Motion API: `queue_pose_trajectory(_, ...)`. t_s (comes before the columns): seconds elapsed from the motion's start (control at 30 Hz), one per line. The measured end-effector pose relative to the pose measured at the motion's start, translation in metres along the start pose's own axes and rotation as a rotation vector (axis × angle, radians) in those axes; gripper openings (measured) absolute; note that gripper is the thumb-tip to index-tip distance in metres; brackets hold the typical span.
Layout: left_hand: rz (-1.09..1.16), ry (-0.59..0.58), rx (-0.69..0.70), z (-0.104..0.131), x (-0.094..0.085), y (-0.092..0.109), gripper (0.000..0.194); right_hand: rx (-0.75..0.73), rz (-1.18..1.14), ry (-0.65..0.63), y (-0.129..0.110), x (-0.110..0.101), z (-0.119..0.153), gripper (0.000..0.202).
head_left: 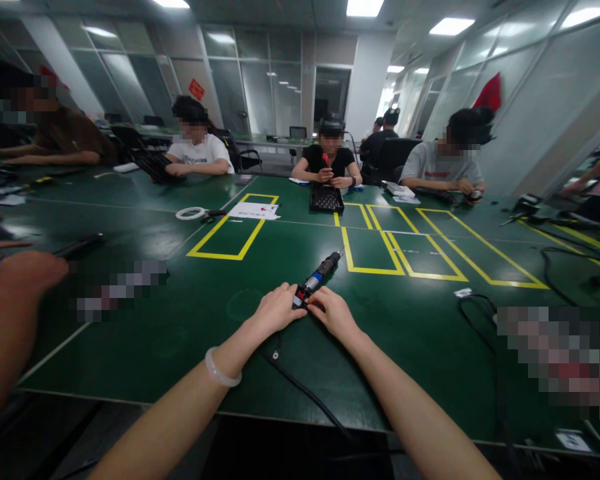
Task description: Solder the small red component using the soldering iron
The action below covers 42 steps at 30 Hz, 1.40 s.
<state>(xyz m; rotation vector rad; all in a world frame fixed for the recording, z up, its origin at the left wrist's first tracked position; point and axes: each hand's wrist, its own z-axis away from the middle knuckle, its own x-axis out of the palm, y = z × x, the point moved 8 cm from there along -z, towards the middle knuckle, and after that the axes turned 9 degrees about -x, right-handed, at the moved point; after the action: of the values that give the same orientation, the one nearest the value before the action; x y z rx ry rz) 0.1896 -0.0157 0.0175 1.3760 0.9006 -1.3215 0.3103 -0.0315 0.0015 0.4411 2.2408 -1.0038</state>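
On the green table, a slim black tool with a blue and silver middle [321, 272] lies slanted, its thin tip pointing away to the upper right. My left hand [279, 308] is closed around its near end, thumb and fingers against the left side. My right hand [333, 312] pinches at the right side of the same end, where small red and black parts show between the hands. What exactly the right fingertips hold is too small to tell. A black cable [305, 387] runs from below my hands to the table's front edge.
Yellow tape rectangles [375, 271] mark the table ahead. A white sheet [254, 211] and a white ring-shaped object [191, 213] lie ahead left. A person across has a black tray [326, 199]. Another person's hand [27, 273] is at left; a cable [473, 323] lies right.
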Motion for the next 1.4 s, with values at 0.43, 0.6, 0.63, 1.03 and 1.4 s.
queue_pose_trajectory(0.43, -0.123, 0.230, -0.032, -0.005, 0.006, 0.026, 0.053, 0.073, -0.085, 0.086, 0.006, -0.015, -0.002, 0.022)
queue_pose_trajectory(0.6, -0.123, 0.257, -0.048, -0.007, 0.005, 0.025, 0.049, 0.153, -0.125, 0.181, 0.024, -0.026, 0.002, 0.023)
queue_pose_trajectory(0.63, -0.126, 0.256, -0.052, -0.008, 0.005, 0.024, 0.048, 0.164, -0.129, 0.184, 0.027, -0.026, 0.003, 0.023)
queue_pose_trajectory(1.03, -0.175, 0.215, -0.128, -0.012, -0.004, -0.031, 0.050, 0.167, -0.148, 0.123, 0.029, -0.022, 0.007, 0.019)
queue_pose_trajectory(1.4, -0.250, 0.146, -0.373, 0.010, -0.024, -0.178, 0.063, 0.159, -0.107, 0.066, 0.025, -0.018, 0.006, 0.016)
